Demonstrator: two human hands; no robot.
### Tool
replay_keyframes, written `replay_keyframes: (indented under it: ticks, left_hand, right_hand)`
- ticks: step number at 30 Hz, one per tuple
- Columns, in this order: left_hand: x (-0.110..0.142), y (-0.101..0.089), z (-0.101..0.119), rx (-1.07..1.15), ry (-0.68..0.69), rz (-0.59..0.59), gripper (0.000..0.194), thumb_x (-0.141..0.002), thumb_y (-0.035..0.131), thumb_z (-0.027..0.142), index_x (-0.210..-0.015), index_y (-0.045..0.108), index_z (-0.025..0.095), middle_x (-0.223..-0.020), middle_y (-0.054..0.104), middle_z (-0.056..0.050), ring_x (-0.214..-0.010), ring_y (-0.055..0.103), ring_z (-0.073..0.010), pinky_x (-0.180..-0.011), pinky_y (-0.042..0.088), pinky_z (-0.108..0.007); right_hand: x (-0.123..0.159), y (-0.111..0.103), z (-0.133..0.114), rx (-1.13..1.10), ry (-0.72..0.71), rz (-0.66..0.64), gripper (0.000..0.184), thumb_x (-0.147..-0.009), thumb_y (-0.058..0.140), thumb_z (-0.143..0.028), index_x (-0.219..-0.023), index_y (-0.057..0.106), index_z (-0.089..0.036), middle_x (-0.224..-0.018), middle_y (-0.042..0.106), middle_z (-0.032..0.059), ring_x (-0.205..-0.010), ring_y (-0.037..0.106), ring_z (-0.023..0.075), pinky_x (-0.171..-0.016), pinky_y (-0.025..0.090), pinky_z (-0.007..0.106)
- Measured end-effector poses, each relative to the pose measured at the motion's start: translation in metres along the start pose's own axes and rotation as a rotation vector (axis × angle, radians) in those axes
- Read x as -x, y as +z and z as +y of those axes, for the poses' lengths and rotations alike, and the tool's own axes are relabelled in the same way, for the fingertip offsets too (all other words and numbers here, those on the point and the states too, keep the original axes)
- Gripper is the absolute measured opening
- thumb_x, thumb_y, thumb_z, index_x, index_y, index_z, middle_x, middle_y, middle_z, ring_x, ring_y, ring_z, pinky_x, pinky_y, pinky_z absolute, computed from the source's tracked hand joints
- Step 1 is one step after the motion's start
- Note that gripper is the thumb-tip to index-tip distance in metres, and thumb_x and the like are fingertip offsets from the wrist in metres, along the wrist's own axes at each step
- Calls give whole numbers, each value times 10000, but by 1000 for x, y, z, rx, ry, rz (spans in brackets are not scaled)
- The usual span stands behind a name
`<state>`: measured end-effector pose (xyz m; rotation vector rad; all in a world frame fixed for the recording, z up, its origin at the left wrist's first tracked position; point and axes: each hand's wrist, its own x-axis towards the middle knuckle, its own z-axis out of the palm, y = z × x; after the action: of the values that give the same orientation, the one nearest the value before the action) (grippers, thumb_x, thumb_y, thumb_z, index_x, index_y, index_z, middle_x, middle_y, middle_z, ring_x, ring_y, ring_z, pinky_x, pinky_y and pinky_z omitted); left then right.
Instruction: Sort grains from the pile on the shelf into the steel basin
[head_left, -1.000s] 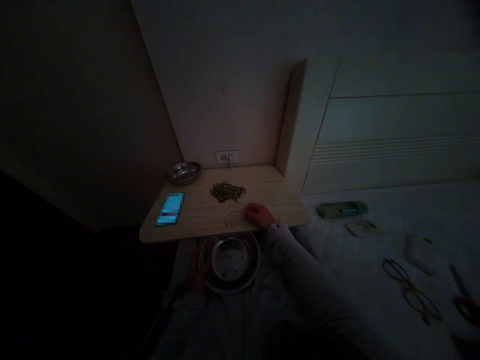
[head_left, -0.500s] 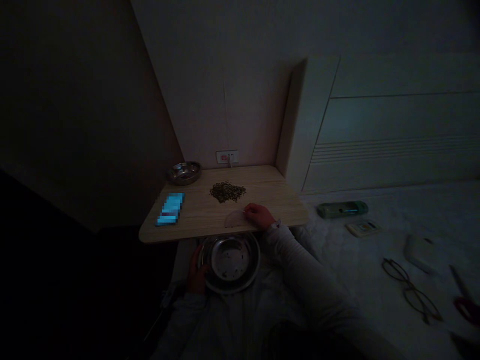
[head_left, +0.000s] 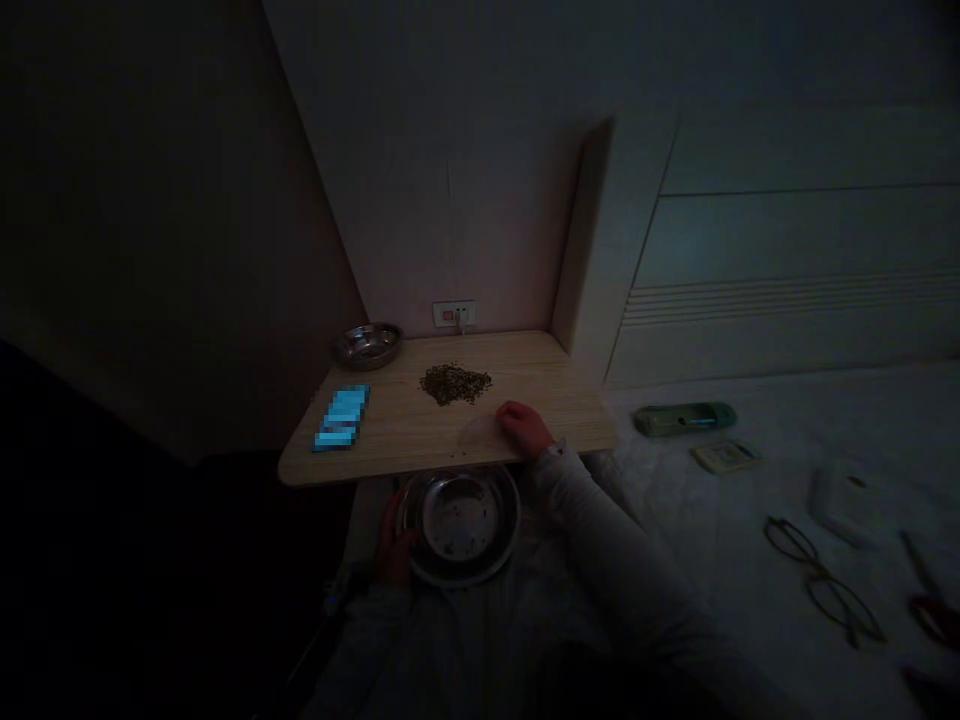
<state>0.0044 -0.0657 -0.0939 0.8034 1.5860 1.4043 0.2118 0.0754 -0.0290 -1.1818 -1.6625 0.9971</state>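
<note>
The room is very dark. My left hand (head_left: 391, 545) grips the left rim of a steel bowl (head_left: 460, 522) held below the front edge of a small wooden table (head_left: 390, 440); a few dark bits lie in the bowl. My right hand (head_left: 525, 428) rests on the tabletop near its front edge, fingers curled on a pale thin piece (head_left: 472, 433) that I cannot make out. A heap of small dark seeds (head_left: 454, 383) lies on the table just beyond that hand.
A lit phone (head_left: 342, 416) lies at the table's left, a second steel bowl (head_left: 367, 344) at its back left, a wall socket (head_left: 453, 314) behind. On the bed to the right lie a green case (head_left: 684, 418), a small packet (head_left: 724, 456), eyeglasses (head_left: 819, 577) and a white object (head_left: 840, 500).
My right hand has shifted slightly right and back along the table's front edge with the pale piece. My left hand and the bowl have stayed put.
</note>
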Motion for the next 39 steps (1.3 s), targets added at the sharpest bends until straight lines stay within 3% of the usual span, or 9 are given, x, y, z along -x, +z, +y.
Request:
replay_keyframes:
  ticks: [10,18,29,32,37,39]
  left_hand:
    - [5,3,5,13,16,29,551,-557,474,104,-1095,452,221,-1211,446,-36,-1141,342,-200,-922,270,-301]
    - [3,4,-2,-28,47,87,540,-569,453,111,-1099,459,212,-1198,458,-34,-1135,351,-196,-918,278,-292]
    - [3,3,2,0,76,51,522,-567,455,100,-1079,463,203,-1204,451,-45,-1148,334,-198,-927,268,-299]
    - [3,3,2,-22,42,18,538,-556,474,92,-1081,462,208,-1213,444,-39,-1161,314,-197,-932,262,-295]
    - [4,4,2,-10,33,90,541,-568,446,83,-1086,464,240,-1209,453,-14,-1150,335,-193,-922,277,-302]
    - [4,3,1,-8,8,61,542,-568,466,91,-1088,464,246,-1218,445,-13,-1152,331,-200,-922,279,-311]
  right_hand:
    - [0,0,-1,85,-11,102,124,-613,399,-265,-577,464,-166,-538,450,-39,-570,406,93,-560,308,211]
    - [0,1,0,82,9,51,116,-608,405,-263,-591,469,-168,-550,456,-36,-570,409,96,-559,314,216]
    - [1,1,-2,75,0,-24,106,-599,403,-251,-590,467,-168,-544,459,-37,-570,407,93,-570,319,211]
    - [2,0,-4,88,6,-32,104,-601,401,-248,-588,467,-168,-541,453,-38,-569,406,94,-566,316,212]
    - [3,0,-4,126,-12,-30,117,-609,405,-259,-584,473,-168,-561,465,-32,-595,414,100,-579,316,213]
    - [3,0,-4,113,-6,-43,117,-611,405,-261,-583,469,-168,-548,456,-35,-581,409,97,-569,315,211]
